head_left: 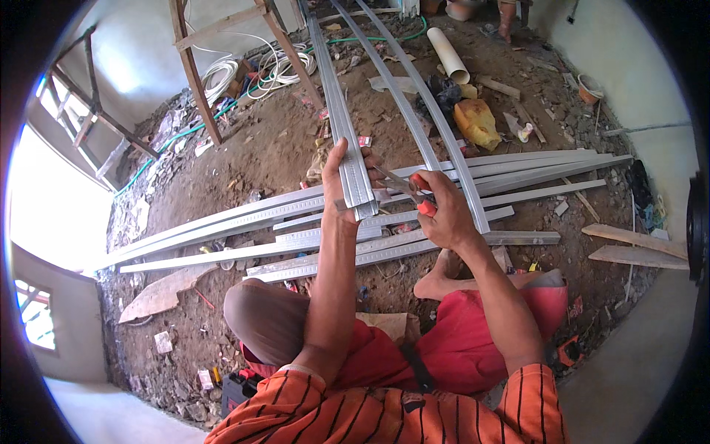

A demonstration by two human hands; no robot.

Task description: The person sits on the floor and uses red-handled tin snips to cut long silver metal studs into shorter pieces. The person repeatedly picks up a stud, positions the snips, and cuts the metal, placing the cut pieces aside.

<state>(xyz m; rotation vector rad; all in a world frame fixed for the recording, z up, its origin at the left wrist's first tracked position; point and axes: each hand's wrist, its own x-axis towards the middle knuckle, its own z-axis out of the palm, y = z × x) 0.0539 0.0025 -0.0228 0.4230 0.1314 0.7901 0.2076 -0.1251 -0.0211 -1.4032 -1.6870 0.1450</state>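
My left hand [336,176] is wrapped round the near end of a long silver metal channel [336,96], which stretches away from me. Its cut end, with folded edges, faces me just past the palm. In my right hand [449,213] is a pair of tin snips [425,208] with red handles. Their blades point left toward the channel's side, close to my left fingers; whether they touch the metal I cannot tell. Two more long metal strips [403,100] run away from me, to the right of the held channel.
Several metal channels [244,222] lie crosswise on the dirt floor before my legs. Beyond stand a wooden trestle [194,74], coiled white cable [277,70] and a green hose [166,140]. A white pipe [447,55], a yellow container [476,124] and wood boards [636,257] lie to the right.
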